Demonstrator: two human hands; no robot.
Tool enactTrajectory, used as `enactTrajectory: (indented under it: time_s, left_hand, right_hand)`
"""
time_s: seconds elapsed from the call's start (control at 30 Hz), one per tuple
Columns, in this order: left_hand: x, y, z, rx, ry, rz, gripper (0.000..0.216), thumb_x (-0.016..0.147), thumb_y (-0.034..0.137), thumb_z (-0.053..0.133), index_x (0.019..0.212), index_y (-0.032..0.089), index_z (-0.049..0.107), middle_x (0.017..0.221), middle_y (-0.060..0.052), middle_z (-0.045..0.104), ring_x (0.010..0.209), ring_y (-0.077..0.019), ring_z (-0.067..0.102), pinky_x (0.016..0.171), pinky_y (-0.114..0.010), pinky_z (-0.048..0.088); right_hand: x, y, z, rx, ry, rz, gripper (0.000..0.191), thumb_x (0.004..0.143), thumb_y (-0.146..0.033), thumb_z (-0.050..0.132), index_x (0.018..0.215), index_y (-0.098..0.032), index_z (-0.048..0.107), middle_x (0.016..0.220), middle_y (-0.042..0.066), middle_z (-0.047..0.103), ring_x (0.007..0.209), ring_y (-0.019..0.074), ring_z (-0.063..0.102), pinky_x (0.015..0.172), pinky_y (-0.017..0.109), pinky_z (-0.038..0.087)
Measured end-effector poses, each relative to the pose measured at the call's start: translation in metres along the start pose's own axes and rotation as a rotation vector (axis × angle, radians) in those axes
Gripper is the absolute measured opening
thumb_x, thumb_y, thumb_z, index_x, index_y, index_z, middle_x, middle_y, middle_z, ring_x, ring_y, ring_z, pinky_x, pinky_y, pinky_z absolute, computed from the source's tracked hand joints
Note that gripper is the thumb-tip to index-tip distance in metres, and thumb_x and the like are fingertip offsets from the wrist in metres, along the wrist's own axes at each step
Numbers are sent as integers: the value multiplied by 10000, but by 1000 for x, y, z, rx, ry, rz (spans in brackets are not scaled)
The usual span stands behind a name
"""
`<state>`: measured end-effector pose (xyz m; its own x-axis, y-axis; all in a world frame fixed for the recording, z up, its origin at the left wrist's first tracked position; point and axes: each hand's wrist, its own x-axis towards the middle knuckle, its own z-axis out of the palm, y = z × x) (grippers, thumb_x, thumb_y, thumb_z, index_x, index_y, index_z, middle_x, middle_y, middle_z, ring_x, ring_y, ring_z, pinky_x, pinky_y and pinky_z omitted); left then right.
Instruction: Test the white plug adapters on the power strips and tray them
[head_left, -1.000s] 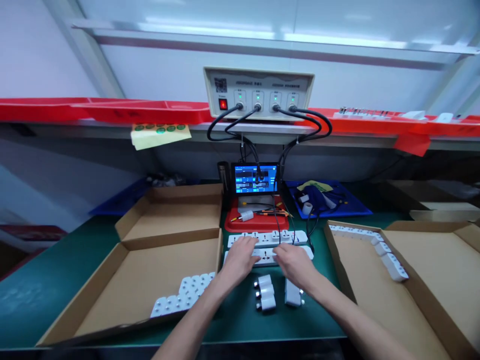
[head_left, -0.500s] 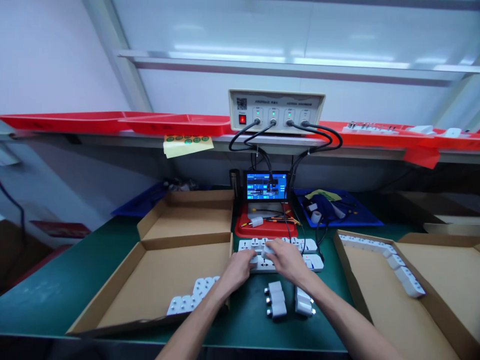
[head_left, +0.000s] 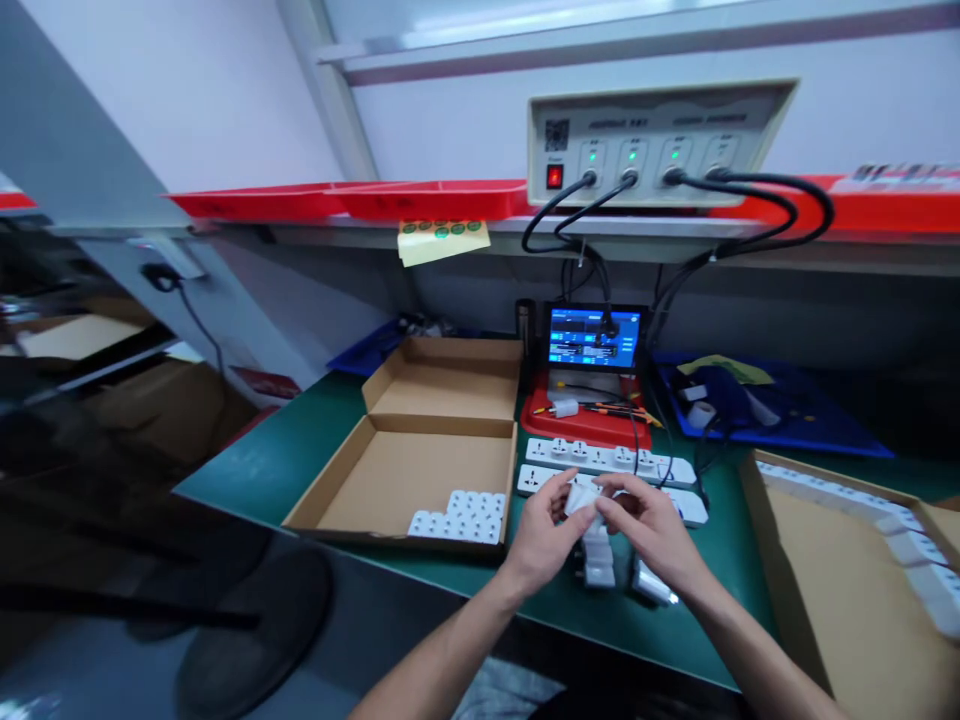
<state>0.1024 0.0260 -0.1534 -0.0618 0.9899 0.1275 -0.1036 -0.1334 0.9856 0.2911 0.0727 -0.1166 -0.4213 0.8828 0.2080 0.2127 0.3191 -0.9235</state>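
My left hand (head_left: 538,535) and my right hand (head_left: 651,528) meet above the green bench, and both pinch one small white plug adapter (head_left: 581,497) between their fingertips. Just below the hands, several more white adapters (head_left: 598,563) lie in a short column on the bench, with another (head_left: 649,584) under my right wrist. Two white power strips (head_left: 607,457) lie side by side just beyond the hands.
An open cardboard box (head_left: 420,470) on the left holds a cluster of white adapters (head_left: 459,515). A second box (head_left: 840,560) on the right has adapters along its far wall. Behind are a small blue screen (head_left: 594,338), a red tray (head_left: 585,422) and a cabled tester (head_left: 652,140).
My hands lifted off the power strips and drew back toward me, now holding one adapter between them. The camera has swung left, showing the bench's left end and the floor.
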Motion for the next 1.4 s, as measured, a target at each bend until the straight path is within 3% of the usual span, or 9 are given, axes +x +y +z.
enactTrajectory:
  time_s: [0.2, 0.33, 0.47, 0.6, 0.73, 0.83, 1.07, 1.27, 1.4]
  left_hand:
    - [-3, 36, -120, 767, 235, 134, 412, 932, 424, 745, 1280, 213, 677, 1272, -118, 705, 1052, -253, 717, 900, -369, 564]
    - [3, 48, -197, 1309, 324, -37, 182, 991, 363, 609, 1020, 214, 710, 1145, -106, 723, 1018, -273, 704, 855, -349, 484]
    - [1, 41, -217, 1342, 58, -272, 421, 1092, 434, 434, 831, 215, 681, 920, -107, 761, 908, -270, 719, 759, -329, 417]
    - [-2, 35, -219, 1258, -61, -256, 579, 1140, 537, 277, 911, 214, 699, 965, -115, 777, 926, -273, 728, 795, -340, 455]
    - [0, 20, -203, 1446, 43, -26, 508, 1130, 529, 375, 1193, 171, 730, 1222, -186, 768, 1132, -341, 706, 986, -435, 509]
    - [-3, -2, -152, 1489, 100, 307, 511, 1120, 529, 442, 1374, 147, 668, 1338, -205, 730, 1209, -360, 670, 1043, -496, 526]
    - [-38, -49, -2, 1436, -352, 818, 468, 1070, 323, 592, 1493, 122, 580, 1442, -204, 665, 1351, -362, 591, 1049, -484, 505]
    - [-54, -62, 6, 1430, -479, 914, 325, 991, 181, 594, 1299, 87, 641, 1091, -161, 680, 985, -300, 630, 770, -414, 504]
    - [-52, -49, -8, 1270, -471, 785, 135, 1007, 169, 585, 1125, 172, 651, 921, -88, 659, 849, -264, 611, 688, -386, 497]
  right_hand:
    - [-22, 27, -62, -552, -18, -175, 419, 1071, -576, 572, 1289, -276, 767, 1229, 108, 796, 1073, 301, 772, 901, 411, 639]
    - [-42, 71, -86, -843, -193, -161, 445, 1083, -531, 485, 1338, -312, 777, 1306, 122, 782, 1088, 328, 785, 876, 438, 662]
    - [-49, 99, -78, -886, -321, -130, 456, 1096, -475, 442, 1410, -362, 753, 1362, 122, 759, 1153, 338, 763, 943, 475, 645]
    - [-42, 101, -69, -867, -352, -71, 410, 1115, -435, 442, 1326, -325, 776, 1219, 118, 788, 1031, 287, 766, 915, 411, 613]
    - [-34, 87, -68, -1018, -324, 47, 269, 1063, -341, 533, 1118, -248, 779, 1030, 114, 782, 962, 284, 750, 845, 370, 574]
    - [-27, 68, -63, -1025, -279, 36, 256, 1064, -305, 533, 1178, -224, 748, 1104, 129, 778, 1063, 298, 737, 900, 376, 559]
    - [21, 27, -7, -935, -263, -54, 449, 1062, -165, 510, 1504, -202, 583, 1362, 150, 707, 1136, 260, 720, 963, 332, 524]
    - [51, 26, 23, -1098, -362, 9, 427, 952, -21, 553, 1339, -186, 629, 1238, 136, 734, 1047, 247, 740, 876, 292, 487]
    - [56, 29, 27, -1116, -361, 15, 463, 852, 64, 531, 1230, -176, 651, 1192, 127, 759, 1005, 259, 760, 806, 296, 479]
